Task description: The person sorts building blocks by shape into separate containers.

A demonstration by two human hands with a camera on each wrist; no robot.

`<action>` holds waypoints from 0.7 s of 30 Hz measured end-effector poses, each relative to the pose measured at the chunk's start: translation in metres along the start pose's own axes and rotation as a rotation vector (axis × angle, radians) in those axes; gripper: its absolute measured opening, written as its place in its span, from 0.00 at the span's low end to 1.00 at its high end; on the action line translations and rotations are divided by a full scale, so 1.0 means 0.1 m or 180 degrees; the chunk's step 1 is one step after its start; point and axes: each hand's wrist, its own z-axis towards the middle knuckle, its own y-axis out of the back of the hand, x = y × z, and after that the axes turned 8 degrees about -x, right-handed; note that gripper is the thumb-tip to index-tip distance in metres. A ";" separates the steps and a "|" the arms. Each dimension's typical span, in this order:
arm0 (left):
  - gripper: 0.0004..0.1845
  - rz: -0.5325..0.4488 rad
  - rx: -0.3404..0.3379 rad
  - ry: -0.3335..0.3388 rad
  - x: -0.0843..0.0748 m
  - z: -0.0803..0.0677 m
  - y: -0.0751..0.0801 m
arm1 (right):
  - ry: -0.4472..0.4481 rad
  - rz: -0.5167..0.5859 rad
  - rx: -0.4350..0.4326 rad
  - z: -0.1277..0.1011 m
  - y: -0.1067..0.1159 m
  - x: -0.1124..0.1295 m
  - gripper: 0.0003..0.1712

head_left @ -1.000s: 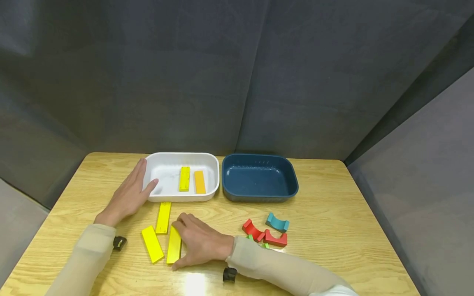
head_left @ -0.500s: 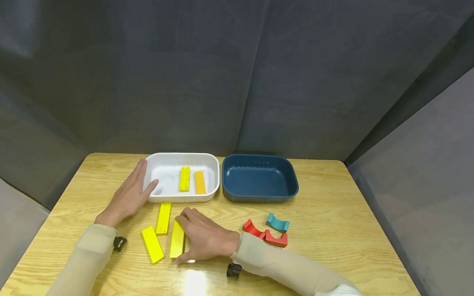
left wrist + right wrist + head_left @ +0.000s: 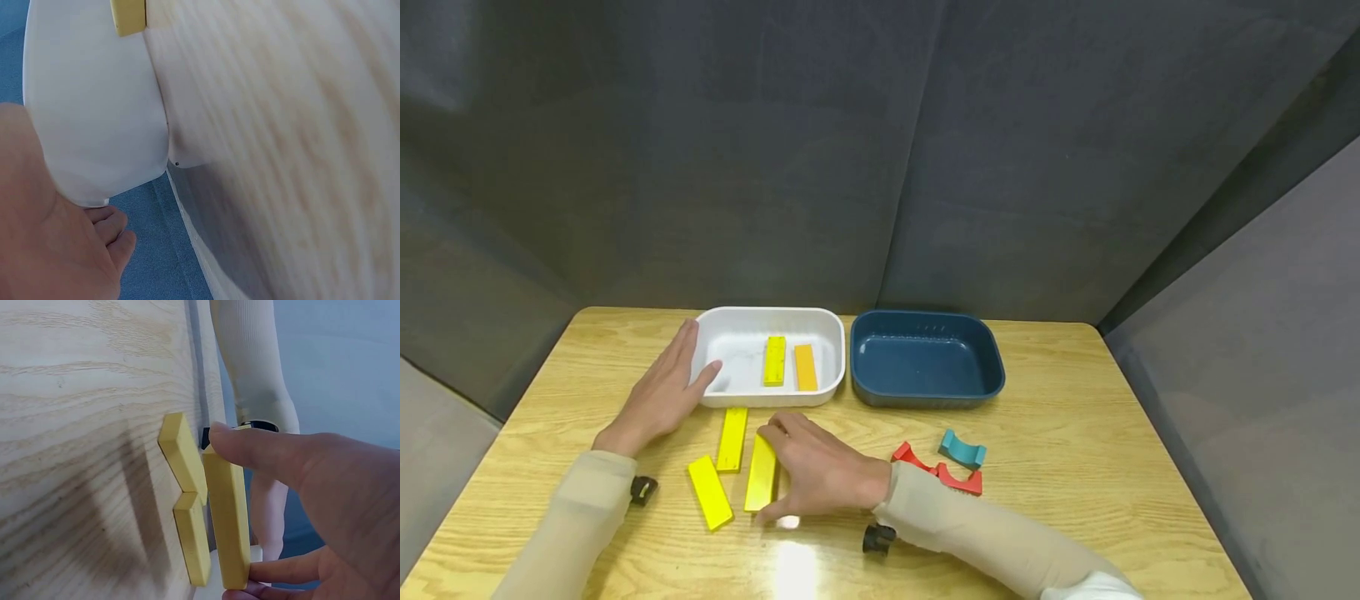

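Behind sleeve (image 3: 992,529) | red arches (image 3: 961,485) | left hand (image 3: 660,392) spread | right hand (image 3: 823,471) pinching yellow block (image 3: 761,477)

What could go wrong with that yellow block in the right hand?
The right hand pinches the held yellow block at its ends, so it might slip out. It could also bump the loose yellow block close beside it. The left hand is against the white tray; a push might shift it.

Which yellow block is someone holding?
The yellow block in the right hand. Two others lie on the table, and another is in the white tub.
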 end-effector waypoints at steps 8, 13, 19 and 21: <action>0.49 -0.0019 0.0014 -0.0023 0.01 0.01 0.00 | -0.0030 -0.0010 -0.0110 0.02 0.07 -0.01 0.59; 0.49 -0.0030 0.0007 -0.0038 0.02 0.01 0.00 | -0.0041 -0.0034 -0.0169 0.03 0.12 -0.01 0.59; 0.50 -0.0025 0.0006 -0.0020 0.02 0.02 -0.01 | -0.0052 -0.0020 -0.0210 0.05 0.19 -0.02 0.58; 0.50 -0.0023 0.0008 -0.0006 0.02 0.02 -0.01 | -0.0047 -0.0013 -0.0236 0.07 0.21 -0.02 0.57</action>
